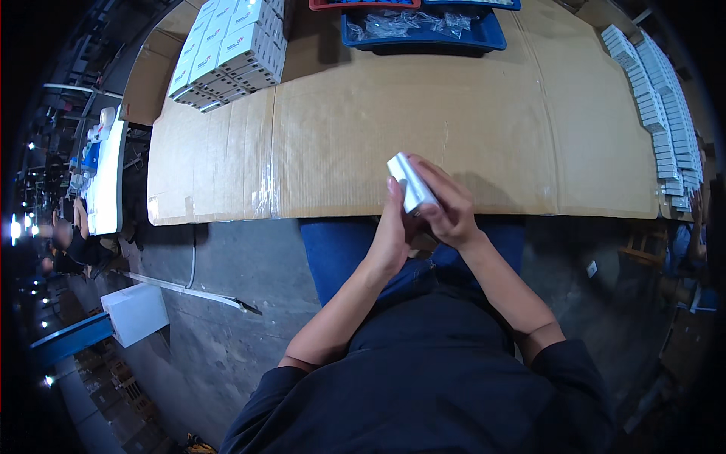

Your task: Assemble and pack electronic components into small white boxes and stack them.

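Observation:
Between my two hands, just above the near edge of the cardboard-covered table (363, 151), I hold a small white box (411, 184), tilted with its upper end leaning left. My left hand (391, 234) grips it from the left, the thumb along its side. My right hand (451, 200) wraps round its right side, fingers over the top and thumb near the lower end. The underside of the box and part of my left fingers are hidden.
White boxes (231, 53) are stacked at the far left of the table. A blue tray (423, 47) with clear plastic bags stands at the back, beside a red tray (363, 4). More white boxes (658, 113) line the right edge. A white carton (136, 312) is at the lower left.

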Demonstrator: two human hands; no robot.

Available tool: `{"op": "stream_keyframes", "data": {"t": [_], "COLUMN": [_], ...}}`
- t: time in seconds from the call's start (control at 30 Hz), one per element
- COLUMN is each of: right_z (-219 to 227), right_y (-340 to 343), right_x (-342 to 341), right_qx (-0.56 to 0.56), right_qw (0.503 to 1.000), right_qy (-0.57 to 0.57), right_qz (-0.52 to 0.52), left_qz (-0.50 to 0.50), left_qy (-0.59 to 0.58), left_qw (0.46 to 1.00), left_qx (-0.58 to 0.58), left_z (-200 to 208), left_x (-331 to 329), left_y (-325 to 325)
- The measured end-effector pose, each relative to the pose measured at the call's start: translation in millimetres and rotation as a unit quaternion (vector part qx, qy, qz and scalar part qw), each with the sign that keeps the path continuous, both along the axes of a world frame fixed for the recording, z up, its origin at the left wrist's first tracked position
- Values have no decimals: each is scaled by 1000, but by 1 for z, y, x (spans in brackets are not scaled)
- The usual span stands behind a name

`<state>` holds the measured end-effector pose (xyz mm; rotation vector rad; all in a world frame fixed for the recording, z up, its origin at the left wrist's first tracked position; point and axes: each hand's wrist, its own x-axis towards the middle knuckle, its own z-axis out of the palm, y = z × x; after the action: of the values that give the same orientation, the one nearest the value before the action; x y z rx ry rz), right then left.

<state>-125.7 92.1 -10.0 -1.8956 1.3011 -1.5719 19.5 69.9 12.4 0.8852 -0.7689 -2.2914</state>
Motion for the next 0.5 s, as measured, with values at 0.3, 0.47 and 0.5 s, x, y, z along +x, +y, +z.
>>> {"op": "stream_keyframes", "data": {"t": [0.3, 0.47, 0.5], "right_z": [6, 12, 8], "right_y": [3, 5, 6], "right_x": [11, -2, -1], "right_qx": [186, 172, 172], "right_qw": [930, 977, 977], "right_qy": [-317, -120, -120], "right_qz": [30, 36, 37], "left_qz": [128, 154, 160], "left_qy": [-120, -82, -71], "left_qw": [958, 980, 983], "left_qx": [-228, -101, -63], "left_z": [-8, -14, -13], "left_x": [-5, 6, 5], "left_y": [-5, -16, -16]}}
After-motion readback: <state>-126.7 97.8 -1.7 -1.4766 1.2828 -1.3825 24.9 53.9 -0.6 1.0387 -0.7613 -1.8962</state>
